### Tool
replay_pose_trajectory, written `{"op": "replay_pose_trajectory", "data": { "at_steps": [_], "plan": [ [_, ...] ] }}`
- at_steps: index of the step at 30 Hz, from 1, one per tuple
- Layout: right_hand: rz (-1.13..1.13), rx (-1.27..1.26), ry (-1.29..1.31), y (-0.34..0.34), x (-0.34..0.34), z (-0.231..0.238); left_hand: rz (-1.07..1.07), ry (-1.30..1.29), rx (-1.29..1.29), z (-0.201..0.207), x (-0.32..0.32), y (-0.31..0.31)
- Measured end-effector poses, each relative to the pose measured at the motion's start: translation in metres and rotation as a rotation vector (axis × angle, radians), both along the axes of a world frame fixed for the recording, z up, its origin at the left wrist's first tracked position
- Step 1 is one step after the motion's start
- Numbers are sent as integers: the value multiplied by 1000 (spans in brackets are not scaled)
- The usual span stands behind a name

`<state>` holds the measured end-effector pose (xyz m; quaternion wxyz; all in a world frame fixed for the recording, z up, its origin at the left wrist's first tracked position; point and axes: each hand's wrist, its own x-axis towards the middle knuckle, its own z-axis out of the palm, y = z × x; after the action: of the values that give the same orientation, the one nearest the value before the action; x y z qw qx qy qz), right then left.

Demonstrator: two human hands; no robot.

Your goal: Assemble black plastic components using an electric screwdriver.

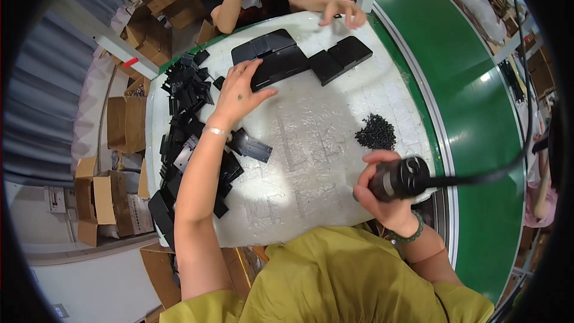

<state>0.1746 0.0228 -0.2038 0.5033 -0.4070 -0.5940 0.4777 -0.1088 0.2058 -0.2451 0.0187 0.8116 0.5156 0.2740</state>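
My left hand [238,93] is stretched over the table, thumb and fingers apart, with its fingertips at the near left edge of a large black plastic panel [284,67]. Whether they touch it, I cannot tell. Closed in my right hand [382,194] is a black corded electric screwdriver [399,178], near the table's right edge. Its tip is hidden from view. Just beyond it lies a heap of small black screws [376,133]. Two joined flat black pieces [339,60] lie against the right end of the large panel.
Loose black plastic parts [185,93] are piled along the left side of the white, film-covered table [311,191]. A co-worker's hands [344,12] are at the far edge. A green conveyor [472,113] runs along the right, crossed by the screwdriver's cable [502,164]. Cardboard boxes [125,125] stand left.
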Motion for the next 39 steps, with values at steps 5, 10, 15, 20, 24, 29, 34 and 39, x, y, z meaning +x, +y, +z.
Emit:
{"op": "replay_pose_trajectory", "data": {
  "at_steps": [5,10,15,20,24,29,34,39],
  "plan": [
    [52,-24,119,-16,20,-8,131,202,-133,-18,14,34],
    [76,-104,203,-7,32,-9,92,162,-98,-25,16,41],
    [80,-150,141,0,32,1,117,195,-105,-19,17,37],
    [55,38,260,-11,40,-16,112,65,-179,-24,26,21],
    [-145,271,409,2,56,-13,119,125,-178,-23,24,5],
    [-325,383,435,21,84,1,210,-118,-276,-2,24,-34],
    [-424,363,415,32,88,-14,-166,-214,-369,29,65,-113],
    [-556,292,471,50,91,-19,-389,-99,-564,10,91,-158]
  ]
}}
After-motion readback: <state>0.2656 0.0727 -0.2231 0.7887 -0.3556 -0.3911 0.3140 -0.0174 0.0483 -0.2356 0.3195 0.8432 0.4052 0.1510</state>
